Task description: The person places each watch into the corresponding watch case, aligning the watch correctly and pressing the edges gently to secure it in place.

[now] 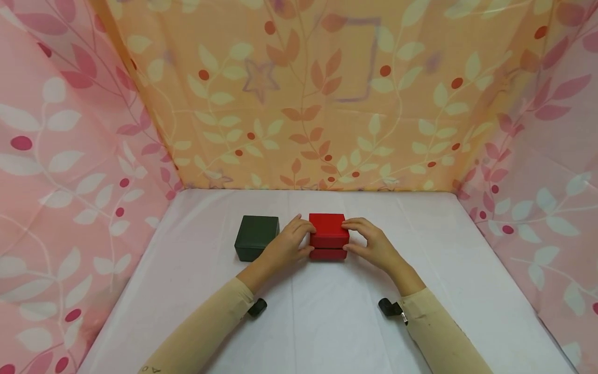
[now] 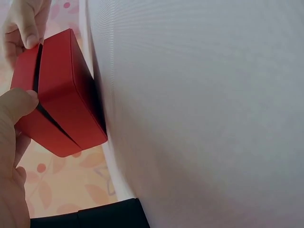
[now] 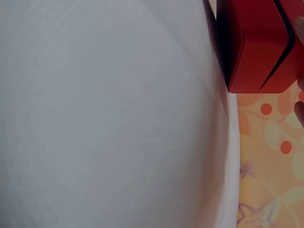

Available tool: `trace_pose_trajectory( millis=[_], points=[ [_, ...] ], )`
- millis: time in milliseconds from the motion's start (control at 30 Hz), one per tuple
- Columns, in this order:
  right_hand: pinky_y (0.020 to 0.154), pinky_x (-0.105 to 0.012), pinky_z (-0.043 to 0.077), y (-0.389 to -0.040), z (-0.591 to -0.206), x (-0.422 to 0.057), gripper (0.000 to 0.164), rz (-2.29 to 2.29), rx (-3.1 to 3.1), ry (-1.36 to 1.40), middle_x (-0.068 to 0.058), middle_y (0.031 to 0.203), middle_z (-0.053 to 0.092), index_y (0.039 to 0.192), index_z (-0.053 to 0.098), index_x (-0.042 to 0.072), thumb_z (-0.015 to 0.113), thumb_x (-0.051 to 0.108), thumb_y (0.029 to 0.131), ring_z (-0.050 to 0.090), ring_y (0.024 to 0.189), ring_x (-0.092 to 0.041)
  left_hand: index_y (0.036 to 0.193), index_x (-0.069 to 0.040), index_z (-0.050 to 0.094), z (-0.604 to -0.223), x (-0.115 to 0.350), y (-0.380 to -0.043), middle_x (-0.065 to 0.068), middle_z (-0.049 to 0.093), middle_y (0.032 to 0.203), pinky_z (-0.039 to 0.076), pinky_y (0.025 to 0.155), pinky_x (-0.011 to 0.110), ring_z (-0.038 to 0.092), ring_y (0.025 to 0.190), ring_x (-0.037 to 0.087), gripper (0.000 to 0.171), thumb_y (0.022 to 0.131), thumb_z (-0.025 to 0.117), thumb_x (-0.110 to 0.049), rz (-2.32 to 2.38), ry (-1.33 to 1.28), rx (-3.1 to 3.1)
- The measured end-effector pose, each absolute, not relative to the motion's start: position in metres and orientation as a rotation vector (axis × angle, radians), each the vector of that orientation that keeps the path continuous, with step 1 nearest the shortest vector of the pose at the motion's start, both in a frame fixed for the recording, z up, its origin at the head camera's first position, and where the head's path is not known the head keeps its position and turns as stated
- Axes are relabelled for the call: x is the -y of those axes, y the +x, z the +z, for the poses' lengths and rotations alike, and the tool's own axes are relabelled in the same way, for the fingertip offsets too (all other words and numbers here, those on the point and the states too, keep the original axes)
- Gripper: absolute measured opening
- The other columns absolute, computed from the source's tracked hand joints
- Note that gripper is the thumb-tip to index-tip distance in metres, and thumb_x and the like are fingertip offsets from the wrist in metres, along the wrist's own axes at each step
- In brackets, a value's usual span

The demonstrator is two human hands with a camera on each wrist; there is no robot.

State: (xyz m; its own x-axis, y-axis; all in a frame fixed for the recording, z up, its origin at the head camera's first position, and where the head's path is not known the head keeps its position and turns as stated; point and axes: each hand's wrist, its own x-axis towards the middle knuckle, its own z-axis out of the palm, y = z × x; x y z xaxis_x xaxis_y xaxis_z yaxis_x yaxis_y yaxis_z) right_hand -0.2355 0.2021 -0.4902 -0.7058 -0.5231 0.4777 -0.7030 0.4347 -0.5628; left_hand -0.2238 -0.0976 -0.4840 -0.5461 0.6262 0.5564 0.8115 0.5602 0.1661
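Note:
A small red hinged box (image 1: 328, 228) stands on the white cloth, its lid raised a little along the front, leaving a dark gap. My left hand (image 1: 290, 240) holds the lid from the left side; in the left wrist view its thumb (image 2: 21, 102) presses at the gap. On the opposite side my right hand (image 1: 376, 246) grips the lid, thumb low and fingers on the top edge. Only fingertips (image 3: 300, 29) of it show in the right wrist view. What lies inside the red box (image 3: 263, 42) is hidden.
A dark green box (image 1: 257, 234), closed, stands left of the red one, just behind my left hand and wrist. White cloth (image 1: 336, 322) covers the table. Patterned orange fabric (image 1: 303, 104) hangs behind, with pink fabric (image 1: 70, 182) at both sides.

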Motion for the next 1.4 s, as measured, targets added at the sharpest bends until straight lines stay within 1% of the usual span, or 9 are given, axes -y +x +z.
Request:
trace_pose_trajectory(
  millis=[33,100,267,500,667,800,1033,1133,1400],
  points=[
    [0.113,-0.018,0.036,-0.2356,-0.49,-0.2023,0.058,1.125,2.465,1.07,-0.003,0.138,0.06,0.136,0.064,0.011,0.087,0.015,0.082,0.055,0.132,-0.023,0.12,-0.004,0.059,-0.4837,0.0974,-0.2236,0.006,0.061,0.123,0.024,0.125,0.039,0.056,0.122,0.019,0.044,0.084,0.084,-0.011,-0.568,-1.159,2.367],
    [0.113,-0.017,0.036,-0.2353,-0.489,-0.2023,0.059,1.111,2.472,1.077,-0.004,0.139,0.06,0.136,0.064,0.01,0.087,0.015,0.082,0.055,0.132,-0.025,0.12,-0.003,0.059,-0.4831,0.0969,-0.2233,0.007,0.061,0.123,0.024,0.124,0.04,0.056,0.122,0.02,0.045,0.084,0.084,-0.011,-0.567,-1.16,2.367],
    [0.113,-0.019,0.037,-0.2341,-0.4866,-0.2022,0.06,1.069,2.477,1.104,-0.005,0.139,0.059,0.137,0.063,0.009,0.087,0.014,0.082,0.054,0.132,-0.026,0.119,-0.002,0.058,-0.4827,0.0967,-0.2238,0.008,0.061,0.122,0.034,0.119,0.049,0.057,0.121,0.022,0.046,0.082,0.085,-0.009,-0.56,-1.174,2.344],
    [0.112,-0.02,0.039,-0.2339,-0.4874,-0.204,0.06,0.998,2.485,1.127,-0.002,0.139,0.06,0.137,0.063,0.01,0.087,0.014,0.082,0.055,0.132,-0.022,0.123,-0.002,0.057,-0.4838,0.0976,-0.2233,0.008,0.06,0.125,0.027,0.123,0.043,0.056,0.124,0.022,0.05,0.083,0.085,-0.013,-0.531,-1.167,2.366],
    [0.111,-0.021,0.04,-0.234,-0.4885,-0.205,0.059,0.977,2.478,1.144,-0.003,0.137,0.06,0.135,0.064,0.009,0.088,0.013,0.081,0.055,0.131,-0.023,0.127,-0.001,0.057,-0.4862,0.0976,-0.2242,0.01,0.06,0.128,0.029,0.122,0.047,0.055,0.127,0.023,0.055,0.083,0.086,-0.018,-0.496,-1.154,2.405],
    [0.112,-0.026,0.042,-0.2336,-0.4874,-0.2049,0.06,0.974,2.486,1.148,-0.004,0.138,0.06,0.135,0.064,0.009,0.088,0.013,0.08,0.055,0.131,-0.025,0.127,-0.001,0.056,-0.4861,0.0967,-0.2239,0.01,0.06,0.129,0.03,0.121,0.049,0.054,0.127,0.023,0.055,0.084,0.086,-0.019,-0.504,-1.146,2.448],
    [0.112,-0.04,0.043,-0.2348,-0.486,-0.2053,0.069,1.004,2.579,1.092,-0.004,0.143,0.055,0.141,0.059,0.007,0.089,0.017,0.08,0.051,0.135,-0.024,0.124,-0.001,0.059,-0.4841,0.0941,-0.2214,0.01,0.061,0.126,0.029,0.122,0.048,0.056,0.125,0.024,0.053,0.082,0.087,-0.016,-0.541,-1.131,2.478],
    [0.111,-0.044,0.044,-0.2354,-0.4855,-0.2051,0.067,1.006,2.592,1.092,-0.004,0.142,0.056,0.14,0.06,0.007,0.09,0.017,0.08,0.052,0.135,-0.024,0.124,-0.002,0.059,-0.485,0.0936,-0.2217,0.01,0.061,0.125,0.029,0.122,0.048,0.056,0.124,0.024,0.053,0.082,0.087,-0.017,-0.528,-1.124,2.492],
    [0.108,-0.045,0.047,-0.2367,-0.4885,-0.2054,0.061,0.943,2.603,1.108,-0.002,0.14,0.057,0.136,0.063,0.011,0.088,0.017,0.082,0.053,0.134,-0.023,0.123,-0.003,0.059,-0.485,0.0934,-0.2215,0.008,0.062,0.124,0.029,0.123,0.046,0.057,0.123,0.022,0.052,0.083,0.087,-0.018,-0.543,-1.089,2.534]
  ],
)
